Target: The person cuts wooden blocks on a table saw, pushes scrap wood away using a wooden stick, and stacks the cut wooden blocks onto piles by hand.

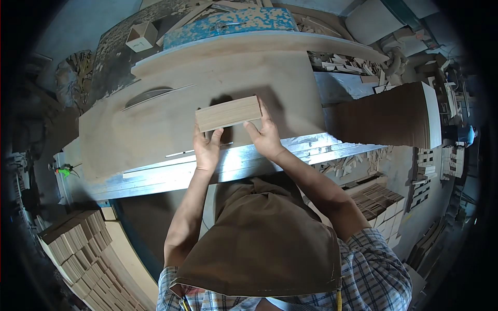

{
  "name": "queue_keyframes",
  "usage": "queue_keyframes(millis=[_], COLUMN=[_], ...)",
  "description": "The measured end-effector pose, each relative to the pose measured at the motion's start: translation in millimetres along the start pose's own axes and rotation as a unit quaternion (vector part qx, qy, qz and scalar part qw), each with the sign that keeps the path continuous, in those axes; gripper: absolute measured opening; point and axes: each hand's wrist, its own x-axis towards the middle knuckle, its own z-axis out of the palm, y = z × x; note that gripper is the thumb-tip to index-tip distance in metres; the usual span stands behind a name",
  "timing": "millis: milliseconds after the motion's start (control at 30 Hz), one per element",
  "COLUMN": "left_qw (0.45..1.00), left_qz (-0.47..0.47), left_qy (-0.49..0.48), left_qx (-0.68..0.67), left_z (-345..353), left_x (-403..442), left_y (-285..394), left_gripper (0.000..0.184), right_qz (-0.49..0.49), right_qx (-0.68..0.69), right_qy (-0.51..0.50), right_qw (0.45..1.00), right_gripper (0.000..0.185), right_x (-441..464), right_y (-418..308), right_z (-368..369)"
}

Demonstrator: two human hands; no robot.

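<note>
A pale rectangular wooden block (pixel 228 114) is held level between my two hands, over a flat board surface. My left hand (pixel 206 151) grips its left end, with the thumb at the near edge. At the right end, my right hand (pixel 266 137) has its fingers along the side and its thumb close to the near edge. Some fingertips are hidden behind the block. To the left of the block, a circular saw blade (pixel 150 95) sticks up through a slot in the board (pixel 171 124).
A metal rail (pixel 244 157) runs along the near edge, and a long wooden strip (pixel 254 40) along the far side. At right stands a large brown stack (pixel 378 118). Stacked wood pieces (pixel 78 254) fill the lower left; more wooden pieces (pixel 376 202) lie lower right.
</note>
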Motion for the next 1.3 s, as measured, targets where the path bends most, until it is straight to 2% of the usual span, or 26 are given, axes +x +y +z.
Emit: queue_keyframes(millis=[100, 200, 267, 567, 633, 667, 700, 733, 767, 800, 833, 900, 967, 1000, 1033, 1100, 1133, 1200, 1233, 1267, 1300], left_qw=[1.0, 0.998, 0.998, 0.999, 0.999, 0.999, 0.998, 0.995, 0.995, 0.98, 0.936, 0.93, 0.895, 0.893, 0.886, 0.876, 0.878, 0.879, 0.891, 0.9, 0.901], left_qz=[0.008, 0.021, 0.015, 0.017, -0.025, -0.023, -0.044, -0.065, -0.062, -0.125, -0.183, -0.193, -0.249, -0.246, -0.243, -0.24, -0.246, -0.252, -0.259, -0.263, -0.26], left_qy=[0.001, 0.0, -0.006, 0.023, 0.017, 0.022, -0.027, -0.076, -0.072, -0.089, -0.106, -0.073, -0.048, -0.046, -0.056, -0.068, -0.07, -0.074, -0.02, 0.035, 0.04], left_qx=[0.025, 0.057, 0.068, 0.023, 0.04, 0.038, 0.035, 0.032, 0.03, -0.128, -0.282, -0.303, -0.367, -0.375, -0.39, -0.412, -0.405, -0.399, -0.373, -0.345, -0.346], left_z=[-0.9, -0.7, -2.8, -3.9, -15.9, -27.4, -41.9, -52.8, -59.2, -64.8, -69.5, -73.4, -74.9, -75.8, -75.9, -76.3, -75.9, -69.8, -61.7, -54.4, -51.1], left_x=[2.2, 9.2, -0.1, 2.8, 2.6, 3.7, 6.4, 7.0, 7.1, 8.1, 9.3, 9.6, 15.3, 20.1, 24.9, 35.2, 41.5, 56.4, 62.3, 65.2, 65.6], left_y=[-11.8, -22.7, -25.4, -4.6, 13.8, 25.6, 43.9, 53.8, 54.4, 56.8, 59.0, 56.5, 41.2, 38.2, 35.2, 28.4, 25.2, 13.4, 2.6, -6.9, -4.2], left_gripper=[0.072, 0.071, 0.071, 0.071, 0.074, 0.074, 0.074, 0.073, 0.073, 0.07, 0.068, 0.065, 0.066, 0.066, 0.067, 0.068, 0.07, 0.072, 0.074, 0.076, 0.076], right_qz=[0.035, -0.003, 0.01, -0.005, -0.015, -0.013, -0.011, -0.027, -0.031, 0.042, 0.114, 0.149, 0.189, 0.237, 0.278, 0.292, 0.285, 0.29, 0.297, 0.339, 0.336], right_qx=[0.017, -0.012, -0.008, -0.037, -0.052, -0.075, -0.099, -0.037, -0.039, 0.038, 0.113, 0.153, 0.234, 0.243, 0.265, 0.308, 0.291, 0.303, 0.32, 0.361, 0.36], right_qy=[-0.015, -0.002, -0.008, 0.009, 0.002, -0.021, -0.044, -0.108, -0.109, -0.148, -0.183, -0.202, -0.218, -0.222, -0.226, -0.188, -0.145, -0.14, -0.134, -0.153, -0.158], right_qw=[0.999, 1.0, 1.0, 0.999, 0.999, 0.997, 0.994, 0.993, 0.993, 0.987, 0.97, 0.956, 0.929, 0.914, 0.895, 0.886, 0.902, 0.897, 0.89, 0.855, 0.856], right_gripper=[0.081, 0.08, 0.08, 0.077, 0.077, 0.079, 0.081, 0.085, 0.085, 0.086, 0.086, 0.082, 0.075, 0.067, 0.062, 0.059, 0.055, 0.055, 0.056, 0.063, 0.063], right_x=[1.0, 3.1, -2.7, 3.1, 8.3, 12.1, 18.3, 32.5, 39.9, 46.2, 52.0, 57.8, 52.9, 47.3, 41.1, 28.3, 27.3, 40.0, 47.5, 54.6, 65.4], right_y=[12.8, 20.6, 19.7, 5.5, -6.8, -13.2, -21.7, -36.6, -48.8, -59.4, -65.3, -64.8, -55.9, -79.1, -60.2, -47.9, -44.1, -29.7, -35.3, -41.9, -35.8], right_z=[5.3, 12.0, 11.3, 8.0, 0.1, -6.0, -13.8, -26.8, -31.1, -33.2, -32.8, -25.7, -15.1, -11.4, 5.4, 18.3, 26.4, 34.0, 35.8, 30.2, 30.0])
